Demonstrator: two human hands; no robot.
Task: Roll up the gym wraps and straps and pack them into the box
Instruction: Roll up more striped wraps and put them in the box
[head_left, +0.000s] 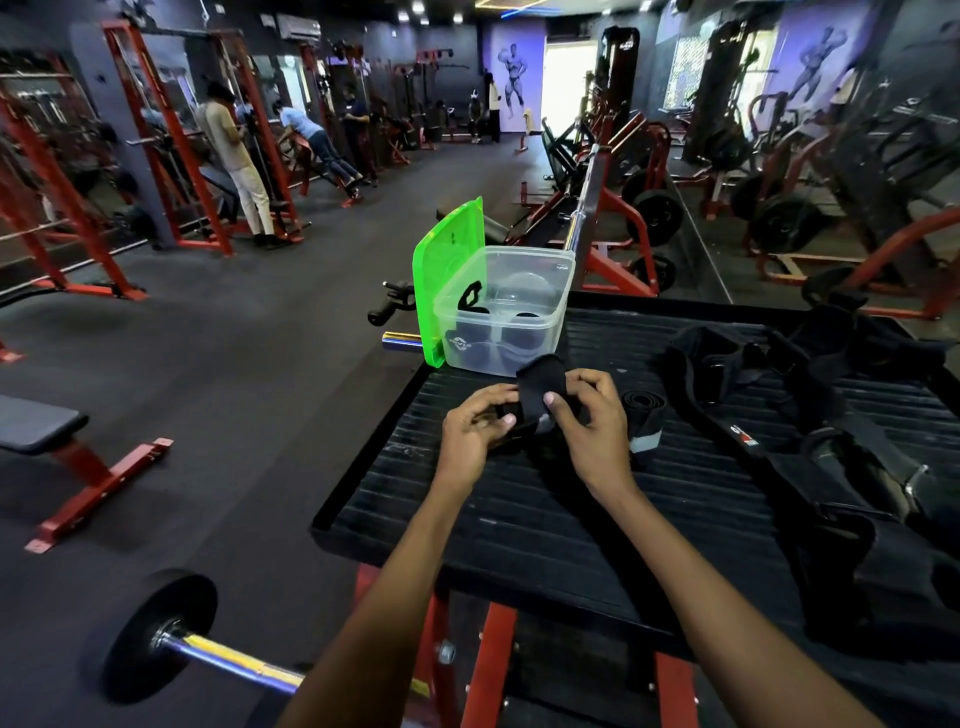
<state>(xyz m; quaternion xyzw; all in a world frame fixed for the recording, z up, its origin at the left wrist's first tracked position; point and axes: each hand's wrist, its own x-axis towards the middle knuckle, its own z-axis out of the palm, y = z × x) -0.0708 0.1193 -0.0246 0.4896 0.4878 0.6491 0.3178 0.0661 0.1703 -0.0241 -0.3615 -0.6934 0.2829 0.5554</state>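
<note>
Before the clear box (506, 312), both hands (535, 415) around a black wrap (537, 387)

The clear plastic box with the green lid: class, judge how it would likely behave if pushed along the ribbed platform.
The clear plastic box probably slides easily, since it looks thin-walled and holds only a few rolled wraps. Its green lid stands open on one side, so it may tip that way. It sits near the platform edge, so it could fall off.

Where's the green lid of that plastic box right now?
In the head view, the green lid stands nearly upright against the left side of the clear box, at the far left corner of the black ribbed platform, beyond both hands.
</note>
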